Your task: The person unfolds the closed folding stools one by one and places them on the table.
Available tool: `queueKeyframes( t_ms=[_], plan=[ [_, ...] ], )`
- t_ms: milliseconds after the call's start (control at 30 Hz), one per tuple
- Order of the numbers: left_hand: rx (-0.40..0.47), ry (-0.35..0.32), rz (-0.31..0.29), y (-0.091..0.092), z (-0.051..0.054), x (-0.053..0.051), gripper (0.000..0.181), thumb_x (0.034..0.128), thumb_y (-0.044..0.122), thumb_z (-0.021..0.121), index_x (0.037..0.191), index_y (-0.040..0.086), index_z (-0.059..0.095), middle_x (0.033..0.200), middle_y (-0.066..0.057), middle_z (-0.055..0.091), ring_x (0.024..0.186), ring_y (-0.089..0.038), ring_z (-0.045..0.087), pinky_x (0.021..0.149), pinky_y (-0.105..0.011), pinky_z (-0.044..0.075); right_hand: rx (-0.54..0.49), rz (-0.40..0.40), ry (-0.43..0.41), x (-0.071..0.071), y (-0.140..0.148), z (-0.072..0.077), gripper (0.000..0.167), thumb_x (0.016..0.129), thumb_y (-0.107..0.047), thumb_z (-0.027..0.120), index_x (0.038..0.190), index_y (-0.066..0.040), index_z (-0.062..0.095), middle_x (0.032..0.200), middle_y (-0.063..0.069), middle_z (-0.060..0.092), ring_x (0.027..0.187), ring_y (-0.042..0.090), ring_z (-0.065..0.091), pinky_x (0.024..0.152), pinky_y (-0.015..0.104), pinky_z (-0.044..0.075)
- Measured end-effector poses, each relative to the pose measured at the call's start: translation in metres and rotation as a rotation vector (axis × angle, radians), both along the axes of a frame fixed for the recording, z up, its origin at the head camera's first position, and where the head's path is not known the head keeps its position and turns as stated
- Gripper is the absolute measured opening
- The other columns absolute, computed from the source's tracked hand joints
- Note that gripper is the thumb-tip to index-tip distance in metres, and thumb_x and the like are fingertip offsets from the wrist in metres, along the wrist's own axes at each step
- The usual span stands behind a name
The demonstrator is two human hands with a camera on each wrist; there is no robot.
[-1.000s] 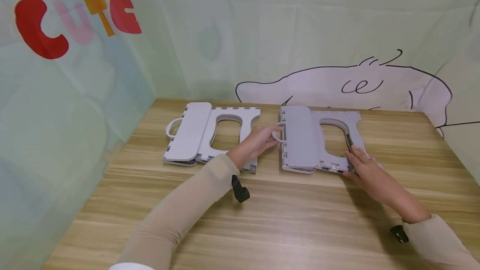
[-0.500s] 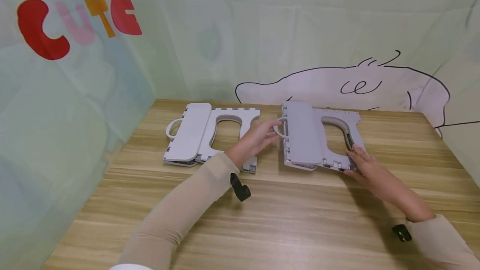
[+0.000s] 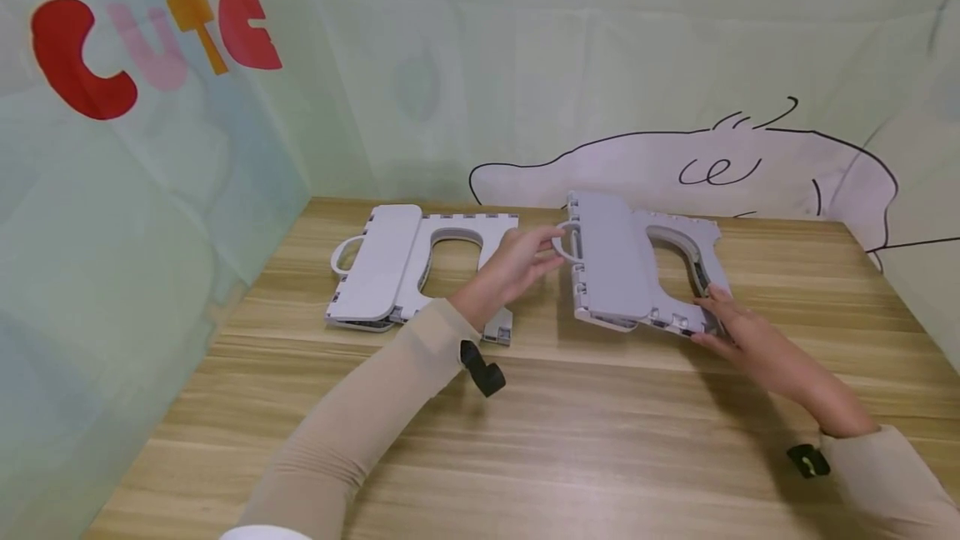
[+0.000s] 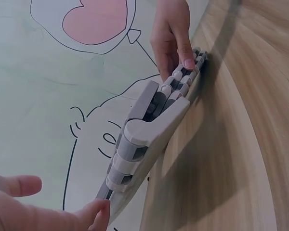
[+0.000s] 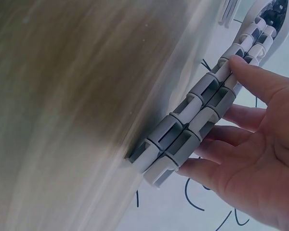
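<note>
A light grey folding stool (image 3: 611,257), folded flat, is tilted on the table in the head view, with its handle side raised. My left hand (image 3: 517,265) holds its loop handle with the fingertips. At the opposite, leg end, my right hand (image 3: 757,348) grips the edge, which stays low by the tabletop. The right wrist view shows the thumb on one face of the hinged legs (image 5: 183,118) and the fingers on the other. To the left lies a second folded stool (image 3: 378,265), white, with my left forearm passing over its near right corner.
The wooden table (image 3: 600,440) runs back to a printed cloth backdrop (image 3: 450,107). Another cloth wall with coloured letters (image 3: 82,57) borders the left side. Black straps (image 3: 482,369) hang at the wrists.
The handle side of the grey stool has risen off the table, tilting the stool toward its leg end. Both hands keep their hold, the left moving up slightly. The white stool stays put.
</note>
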State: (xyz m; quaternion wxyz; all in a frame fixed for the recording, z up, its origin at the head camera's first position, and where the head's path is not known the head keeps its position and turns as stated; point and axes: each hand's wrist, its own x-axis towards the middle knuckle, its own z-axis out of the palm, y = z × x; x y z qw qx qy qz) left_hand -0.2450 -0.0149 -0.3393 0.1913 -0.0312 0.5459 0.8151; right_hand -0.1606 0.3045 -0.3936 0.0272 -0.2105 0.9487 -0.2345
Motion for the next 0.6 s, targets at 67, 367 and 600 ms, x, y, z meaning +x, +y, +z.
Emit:
queueKeyframes(
  t_ms=[67, 367, 600],
  plan=[
    [-0.001, 0.008, -0.005, 0.0, 0.002, 0.0, 0.041, 0.1003, 0.003, 0.053, 0.136, -0.016, 0.046, 0.145, -0.029, 0.042, 0.135, -0.038, 0.045, 0.104, -0.034, 0.046, -0.008, 0.001, -0.001, 0.0, 0.001, 0.0, 0.057, 0.098, -0.017, 0.065, 0.139, 0.016, 0.043, 0.149, 0.044, 0.02, 0.133, 0.063, 0.026, 0.101, 0.073, 0.029],
    [0.005, 0.01, -0.009, 0.004, 0.012, 0.0, 0.04, 0.1003, 0.003, 0.054, 0.136, -0.015, 0.048, 0.145, -0.03, 0.043, 0.132, -0.038, 0.047, 0.102, -0.033, 0.048, -0.046, 0.012, 0.009, 0.001, 0.007, 0.0, 0.067, 0.099, -0.018, 0.065, 0.144, 0.019, 0.032, 0.15, 0.043, 0.02, 0.131, 0.062, 0.029, 0.099, 0.071, 0.033],
    [-0.001, 0.016, -0.018, 0.007, 0.018, 0.0, 0.042, 0.1005, 0.004, 0.054, 0.137, -0.015, 0.046, 0.146, -0.029, 0.041, 0.132, -0.039, 0.047, 0.101, -0.031, 0.048, -0.052, 0.029, 0.07, 0.002, 0.012, -0.002, 0.068, 0.098, -0.017, 0.065, 0.145, 0.019, 0.031, 0.149, 0.042, 0.024, 0.128, 0.062, 0.034, 0.096, 0.071, 0.036]
  ],
)
